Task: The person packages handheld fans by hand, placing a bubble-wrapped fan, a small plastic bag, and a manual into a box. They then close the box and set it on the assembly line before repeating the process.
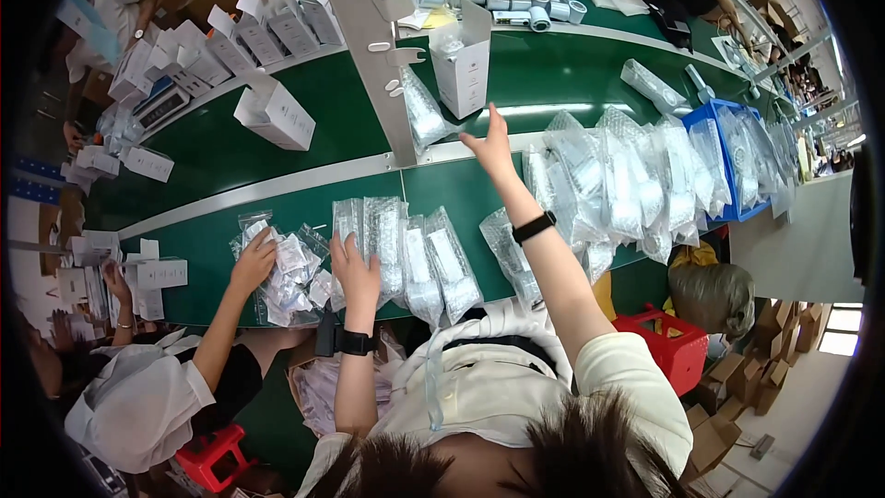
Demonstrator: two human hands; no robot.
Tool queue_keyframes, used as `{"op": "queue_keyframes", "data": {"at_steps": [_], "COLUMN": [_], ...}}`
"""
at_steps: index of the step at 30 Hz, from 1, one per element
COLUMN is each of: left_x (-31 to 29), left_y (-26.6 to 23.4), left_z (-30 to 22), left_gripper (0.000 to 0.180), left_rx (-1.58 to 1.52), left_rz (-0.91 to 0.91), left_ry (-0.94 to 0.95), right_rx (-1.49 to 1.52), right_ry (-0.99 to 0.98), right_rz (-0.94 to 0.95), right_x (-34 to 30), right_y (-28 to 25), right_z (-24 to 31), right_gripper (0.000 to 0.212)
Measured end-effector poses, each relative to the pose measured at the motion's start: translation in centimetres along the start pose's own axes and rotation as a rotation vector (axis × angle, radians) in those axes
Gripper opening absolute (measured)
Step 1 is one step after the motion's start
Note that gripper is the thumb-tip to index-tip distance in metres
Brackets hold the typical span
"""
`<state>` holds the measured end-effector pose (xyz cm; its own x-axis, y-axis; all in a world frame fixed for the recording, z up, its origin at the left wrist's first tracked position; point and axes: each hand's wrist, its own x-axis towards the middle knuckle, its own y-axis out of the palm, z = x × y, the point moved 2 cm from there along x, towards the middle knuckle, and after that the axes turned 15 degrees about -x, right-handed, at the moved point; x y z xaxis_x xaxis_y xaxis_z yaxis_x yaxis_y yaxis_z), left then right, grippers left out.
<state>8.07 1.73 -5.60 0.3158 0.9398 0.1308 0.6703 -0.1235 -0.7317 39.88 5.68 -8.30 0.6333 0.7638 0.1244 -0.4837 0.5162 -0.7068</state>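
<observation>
My right hand (491, 143) reaches over the far metal rail, its fingers apart and nothing visible in them. Just beyond it stands an open white carton (461, 69) with clear plastic wrap showing at its top. A bubble-wrap pouch (423, 112) leans beside the carton, left of that hand. My left hand (356, 269) lies with fingers spread at the near end of a row of bubble-wrap pouches (385, 244); contact with the nearest one seems likely but is partly hidden. More pouches (446, 263) with pale items inside lie to its right.
A heap of filled bubble-wrap pouches (618, 171) covers the right of the bench, beside a blue crate (728, 198). At left, a co-worker's hand (253, 263) touches small clear packets (293, 267). A metal post (364, 46) rises mid-bench. Another open carton (277, 120) stands left of it.
</observation>
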Motion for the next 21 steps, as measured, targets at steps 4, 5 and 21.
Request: {"op": "queue_keyframes", "data": {"at_steps": [4,5,21], "left_x": [-3.5,-4.0,11.0], "left_y": [-0.1,0.2,-6.6], "left_z": [-4.1,-4.7,-4.3], "left_gripper": [0.045,0.045,0.041], "left_rx": [-0.297,-0.333,-1.073], "left_rz": [0.056,0.064,-0.536], "left_ry": [0.013,0.028,-0.113], "right_rx": [0.009,-0.022,-0.069], "right_ry": [-0.186,-0.130,-0.093], "right_rz": [0.200,0.268,0.496], "right_x": [-9.2,-11.0,-16.1], "right_y": [-4.3,-5.6,-9.1], "right_z": [1.1,0.9,3.6], "right_gripper": [0.061,0.059,0.052]}}
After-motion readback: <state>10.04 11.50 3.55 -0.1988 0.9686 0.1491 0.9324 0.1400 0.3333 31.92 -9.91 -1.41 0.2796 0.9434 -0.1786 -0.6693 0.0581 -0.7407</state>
